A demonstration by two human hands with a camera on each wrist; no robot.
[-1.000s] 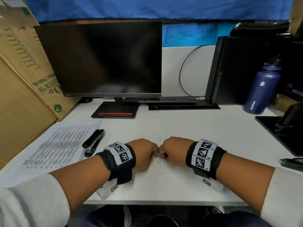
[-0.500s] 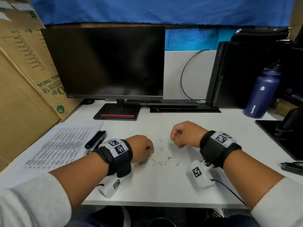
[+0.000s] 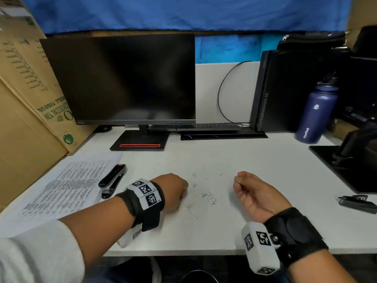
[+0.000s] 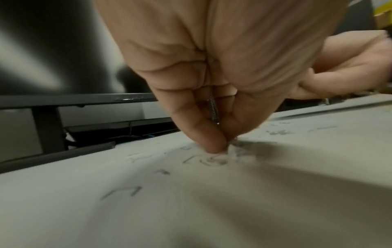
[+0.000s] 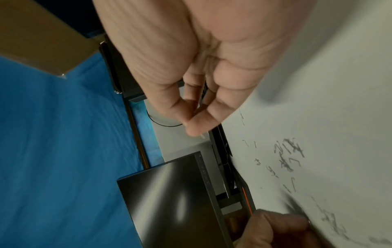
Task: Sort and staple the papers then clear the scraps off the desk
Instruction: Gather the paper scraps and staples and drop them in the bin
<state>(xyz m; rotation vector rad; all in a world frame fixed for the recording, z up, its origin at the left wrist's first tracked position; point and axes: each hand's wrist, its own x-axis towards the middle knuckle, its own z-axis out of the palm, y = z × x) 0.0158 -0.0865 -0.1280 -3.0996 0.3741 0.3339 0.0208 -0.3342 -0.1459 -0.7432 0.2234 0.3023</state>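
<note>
Pinching staple strip (image 4: 213, 109) in left hand (image 3: 175, 190), hidden overhead, staples (image 3: 204, 196) scattered

Readable text on the cardboard box and the water bottle

"ROLL TISSUE" is printed upside down in green on the cardboard box (image 3: 51, 111), well to the left of the left hand (image 3: 173, 192) and beyond it. "AquaFlask" is printed in white, running up the side of the dark blue bottle (image 3: 318, 113), far beyond the right hand (image 3: 257, 195) and to its right. The print on the papers (image 3: 67, 186) just left of the left hand is too small to be read.
</note>
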